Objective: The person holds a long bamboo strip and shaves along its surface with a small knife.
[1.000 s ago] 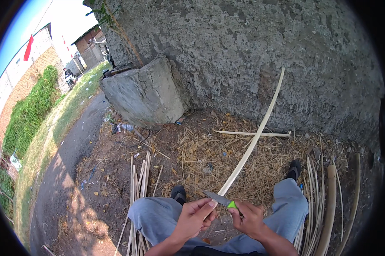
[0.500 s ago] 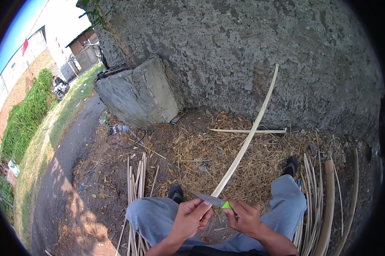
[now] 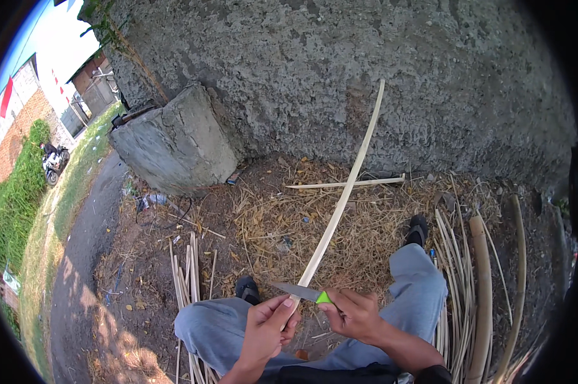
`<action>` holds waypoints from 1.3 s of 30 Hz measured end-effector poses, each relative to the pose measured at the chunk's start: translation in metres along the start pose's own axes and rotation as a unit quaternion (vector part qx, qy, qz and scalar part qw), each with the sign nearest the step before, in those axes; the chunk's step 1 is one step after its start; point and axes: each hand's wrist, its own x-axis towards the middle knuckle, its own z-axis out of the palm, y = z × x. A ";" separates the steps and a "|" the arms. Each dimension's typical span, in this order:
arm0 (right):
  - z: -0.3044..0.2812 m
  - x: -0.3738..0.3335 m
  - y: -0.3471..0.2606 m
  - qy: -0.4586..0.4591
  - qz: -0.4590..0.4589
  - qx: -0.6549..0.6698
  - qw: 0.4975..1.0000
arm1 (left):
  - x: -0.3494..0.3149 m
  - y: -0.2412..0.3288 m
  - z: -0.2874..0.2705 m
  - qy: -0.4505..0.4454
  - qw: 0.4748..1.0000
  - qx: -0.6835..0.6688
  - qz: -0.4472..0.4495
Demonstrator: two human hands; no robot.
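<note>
A long pale strip of split bamboo (image 3: 341,214) slants up and away from my lap, its far end in front of the wall. My left hand (image 3: 263,329) is closed round its near end, thumb lying along the top. In my right hand (image 3: 355,315) is a knife (image 3: 300,292) with a bright green handle. Its blade points left and lies across the strip just beyond my left thumb. My right fingers wrap the handle, hiding most of it.
Bamboo strips lie in a bundle (image 3: 189,272) beside my left leg and another (image 3: 454,269) by my right, next to a thick bamboo pole (image 3: 481,294). Shavings (image 3: 289,221) cover the ground. Ahead stand a rough wall (image 3: 289,83) and a concrete block (image 3: 180,141). A single strip (image 3: 346,184) lies near the wall.
The whole view has shifted, so everything sits further left. Both hands keep their grips, and the knife remains across the strip near my left thumb.
</note>
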 end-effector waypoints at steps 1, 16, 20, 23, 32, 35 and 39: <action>0.001 -0.002 -0.004 -0.011 -0.019 -0.004 1.000 | 0.002 -0.004 -0.003 -0.005 1.000 0.011 0.009; 0.022 0.006 0.027 0.009 0.026 -0.076 0.997 | 0.022 -0.019 -0.022 0.021 0.998 0.051 0.009; 0.035 0.010 0.029 0.035 -0.010 -0.113 0.993 | 0.031 -0.027 -0.036 0.033 0.998 0.057 0.022; 0.029 0.009 0.020 0.011 -0.027 -0.115 0.993 | 0.032 -0.025 -0.035 0.011 0.999 0.046 0.023; 0.023 0.020 0.041 0.035 0.023 -0.137 0.990 | 0.032 -0.031 -0.036 0.019 0.998 0.060 0.029; 0.022 0.013 0.025 -0.014 -0.022 -0.120 0.992 | 0.038 -0.031 -0.035 0.027 0.994 0.084 0.061; 0.028 0.033 0.062 0.089 0.066 -0.154 0.982 | 0.032 -0.035 -0.036 0.021 0.994 0.076 0.071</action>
